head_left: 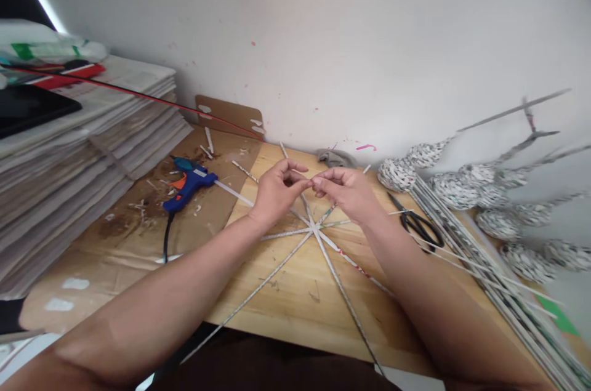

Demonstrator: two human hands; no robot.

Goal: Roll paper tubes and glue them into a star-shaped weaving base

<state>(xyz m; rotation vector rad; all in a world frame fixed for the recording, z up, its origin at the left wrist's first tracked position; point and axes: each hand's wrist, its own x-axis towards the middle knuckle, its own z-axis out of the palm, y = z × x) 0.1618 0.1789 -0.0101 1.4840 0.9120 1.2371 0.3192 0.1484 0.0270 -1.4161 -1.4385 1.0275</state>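
Several thin rolled-paper sticks (339, 280) cross at one centre and spread out like spokes over the wooden board. Above the far side of that centre, my left hand (279, 188) and my right hand (344, 191) meet at the fingertips. Both have thumb and index finger pinched together; whatever lies between them is too small or hidden to make out. Some spokes pass behind the hands and the right forearm. Left of the spokes, a blue glue gun (189, 188) lies with its clear glue stick pointing toward them.
Black scissors (422, 231) and a bundle of paper sticks (489, 280) lie at the right. Woven paper pieces (401, 174) with long stems lean by the wall. Stacked newspapers (92, 151) stand at the left, beside stained cardboard (124, 255). A grey cloth (337, 158) sits at the back.
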